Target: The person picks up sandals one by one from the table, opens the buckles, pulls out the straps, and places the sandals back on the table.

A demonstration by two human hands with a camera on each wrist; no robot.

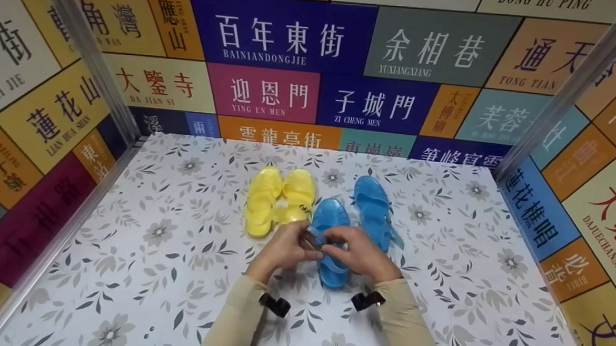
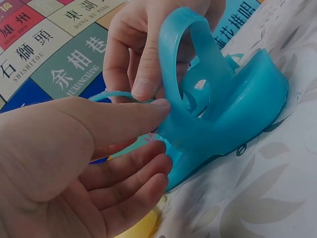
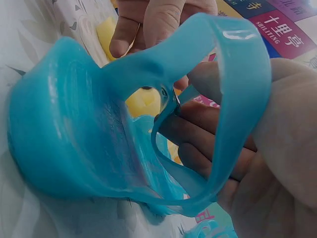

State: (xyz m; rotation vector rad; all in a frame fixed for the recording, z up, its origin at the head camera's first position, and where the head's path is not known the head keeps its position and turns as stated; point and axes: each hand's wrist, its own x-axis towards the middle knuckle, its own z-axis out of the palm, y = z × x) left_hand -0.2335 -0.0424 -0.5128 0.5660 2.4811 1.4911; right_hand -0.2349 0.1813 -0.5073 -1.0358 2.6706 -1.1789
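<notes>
A blue jelly sandal [image 1: 333,277] stands sole down on the patterned surface between both hands, toe pointing away. At its near side my left hand [image 1: 283,248] pinches the sandal's strap between thumb and fingers. My right hand [image 1: 359,249] holds the thin ankle strap [image 2: 116,93], its thumb pressing on it in the left wrist view. A small metal buckle [image 3: 177,102] shows by the right fingers in the right wrist view. The wide heel strap [image 3: 242,99] loops up in front of that hand. In the head view the fingers hide the sandal's middle.
The other blue sandal [image 1: 372,200] lies just right of the worked one. A pair of yellow sandals [image 1: 264,192] lies to the left, side by side. Panels with coloured street-name blocks [image 1: 281,34] rise at the back and both sides of the floral-patterned surface [image 1: 176,282].
</notes>
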